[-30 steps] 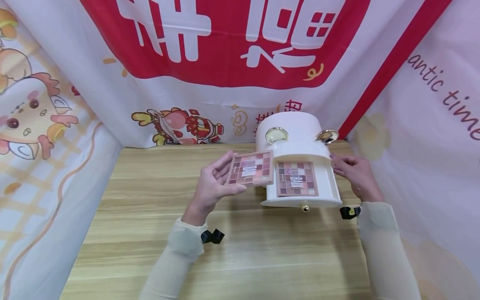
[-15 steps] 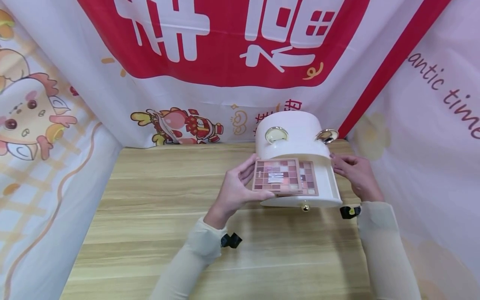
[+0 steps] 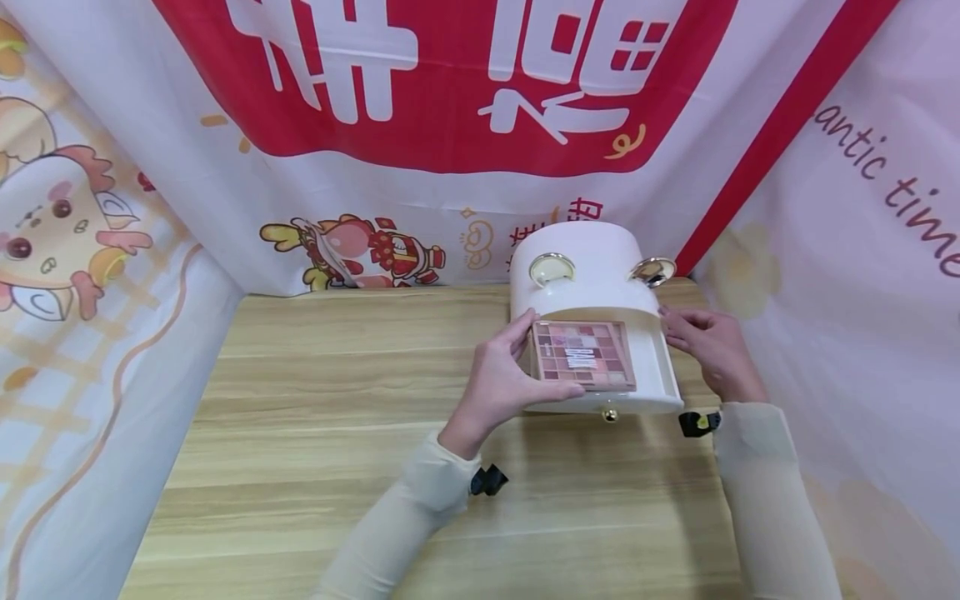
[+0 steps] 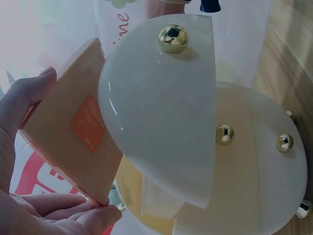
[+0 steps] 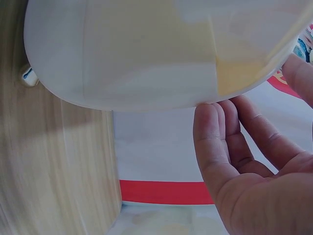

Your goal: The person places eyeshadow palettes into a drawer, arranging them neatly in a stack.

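My left hand (image 3: 497, 387) holds an eyeshadow palette (image 3: 577, 354) by its left side, fingers at the back edge and thumb at the front. The palette is over the pulled-out top drawer (image 3: 654, 367) of a white rounded organizer (image 3: 585, 246). Beneath it lies a second eyeshadow palette (image 3: 627, 367), mostly hidden, with only its right edge showing. In the left wrist view the held palette's underside (image 4: 63, 115) carries an orange label. My right hand (image 3: 708, 346) rests its fingertips (image 5: 208, 117) against the organizer's right side.
The drawer front has a gold ball knob (image 3: 610, 415). Lower drawers with gold knobs (image 4: 225, 134) are closed. Two gold-rimmed ear shapes (image 3: 552, 270) stick up from the organizer. It stands on a wooden table (image 3: 337, 433) near the printed cloth backdrop (image 3: 450, 192).
My left hand has carried its palette rightward from beside the organizer to over the drawer, covering most of the other palette. My right hand has stayed at the organizer's side.
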Tool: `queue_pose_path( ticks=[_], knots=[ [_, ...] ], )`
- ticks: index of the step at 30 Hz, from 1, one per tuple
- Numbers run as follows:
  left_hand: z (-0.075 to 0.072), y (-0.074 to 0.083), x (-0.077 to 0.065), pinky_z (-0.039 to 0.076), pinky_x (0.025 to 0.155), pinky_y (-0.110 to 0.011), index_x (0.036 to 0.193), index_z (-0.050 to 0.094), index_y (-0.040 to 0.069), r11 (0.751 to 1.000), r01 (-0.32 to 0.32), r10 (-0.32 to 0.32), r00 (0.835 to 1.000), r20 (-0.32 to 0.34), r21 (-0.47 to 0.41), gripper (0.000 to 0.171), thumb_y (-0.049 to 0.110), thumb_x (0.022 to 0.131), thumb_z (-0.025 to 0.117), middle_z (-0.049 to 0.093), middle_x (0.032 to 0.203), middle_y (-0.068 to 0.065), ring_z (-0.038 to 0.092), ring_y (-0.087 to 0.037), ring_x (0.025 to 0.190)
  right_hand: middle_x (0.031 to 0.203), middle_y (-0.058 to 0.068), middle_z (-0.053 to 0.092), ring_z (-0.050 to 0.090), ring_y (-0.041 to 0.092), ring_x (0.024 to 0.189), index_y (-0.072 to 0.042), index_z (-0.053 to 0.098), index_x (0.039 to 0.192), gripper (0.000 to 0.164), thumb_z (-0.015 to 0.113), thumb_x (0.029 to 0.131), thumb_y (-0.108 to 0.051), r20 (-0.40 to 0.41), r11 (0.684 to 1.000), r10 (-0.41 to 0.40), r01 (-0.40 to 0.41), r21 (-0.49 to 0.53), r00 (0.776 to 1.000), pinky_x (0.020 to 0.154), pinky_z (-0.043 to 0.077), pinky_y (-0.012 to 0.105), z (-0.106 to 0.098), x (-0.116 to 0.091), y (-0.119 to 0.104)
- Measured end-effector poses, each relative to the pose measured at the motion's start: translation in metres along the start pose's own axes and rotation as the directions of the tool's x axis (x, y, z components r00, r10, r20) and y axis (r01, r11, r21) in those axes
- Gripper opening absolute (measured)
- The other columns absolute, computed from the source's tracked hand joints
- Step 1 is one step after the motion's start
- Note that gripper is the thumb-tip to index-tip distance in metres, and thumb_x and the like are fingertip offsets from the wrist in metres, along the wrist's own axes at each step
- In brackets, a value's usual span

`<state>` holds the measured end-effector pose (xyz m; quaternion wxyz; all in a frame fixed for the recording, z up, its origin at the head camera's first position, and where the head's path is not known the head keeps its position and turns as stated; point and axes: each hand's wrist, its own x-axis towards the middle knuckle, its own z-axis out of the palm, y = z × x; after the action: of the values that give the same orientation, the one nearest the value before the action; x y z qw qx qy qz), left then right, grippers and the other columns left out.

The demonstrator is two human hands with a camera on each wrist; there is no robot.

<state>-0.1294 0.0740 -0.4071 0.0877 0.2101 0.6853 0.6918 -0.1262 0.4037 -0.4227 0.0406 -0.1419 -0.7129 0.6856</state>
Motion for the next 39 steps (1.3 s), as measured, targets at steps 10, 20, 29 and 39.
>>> queue_pose_path(
  ticks=[10, 20, 29, 39],
  knots=[
    [0.014, -0.001, 0.004, 0.044, 0.109, -0.034, 0.148, 0.042, -0.005, 0.985, 0.003, 0.005, 0.999, -0.046, 0.171, 0.117, 0.036, 0.055, 0.101, 0.058, 0.139, -0.016, 0.056, -0.018, 0.124, 0.098, -0.012, 0.071, 0.070, 0.005, 0.086, -0.014, 0.075, 0.094, 0.009, 0.077, 0.090, -0.022, -0.012, 0.999, 0.025, -0.026, -0.031, 1.000, 0.078, 0.058, 0.022, 0.001, 0.001, 0.000],
    [0.021, -0.001, 0.006, 0.041, 0.111, -0.036, 0.147, 0.045, -0.004, 0.967, -0.012, 0.027, 0.998, -0.057, 0.253, 0.115, 0.039, 0.056, 0.100, 0.055, 0.142, -0.018, 0.050, -0.018, 0.132, 0.102, -0.005, 0.069, 0.069, 0.006, 0.084, -0.008, 0.072, 0.102, 0.023, 0.078, 0.089, -0.026, -0.036, 0.996, 0.054, -0.056, -0.070, 0.998, 0.081, 0.058, 0.024, 0.002, 0.001, -0.003],
    [0.022, -0.003, 0.008, 0.052, 0.099, -0.040, 0.136, 0.060, 0.007, 0.961, -0.042, 0.060, 0.997, -0.058, 0.273, 0.096, 0.039, 0.055, 0.100, 0.069, 0.121, -0.005, 0.062, -0.015, 0.109, 0.101, -0.006, 0.067, 0.069, 0.006, 0.084, -0.006, 0.071, 0.105, 0.027, 0.078, 0.089, -0.027, -0.033, 0.995, 0.058, -0.061, -0.078, 0.998, 0.081, 0.058, 0.024, 0.001, -0.001, -0.002],
    [0.025, 0.003, 0.009, 0.047, 0.104, -0.036, 0.147, 0.049, 0.006, 0.883, 0.022, -0.009, 1.000, -0.029, 0.468, 0.111, 0.050, 0.057, 0.097, 0.058, 0.139, -0.007, 0.054, -0.020, 0.122, 0.104, -0.003, 0.064, 0.068, 0.006, 0.085, -0.007, 0.070, 0.107, 0.029, 0.077, 0.090, -0.030, -0.035, 0.992, 0.059, -0.062, -0.107, 0.998, 0.082, 0.057, 0.023, 0.003, -0.002, -0.004]
  ],
)
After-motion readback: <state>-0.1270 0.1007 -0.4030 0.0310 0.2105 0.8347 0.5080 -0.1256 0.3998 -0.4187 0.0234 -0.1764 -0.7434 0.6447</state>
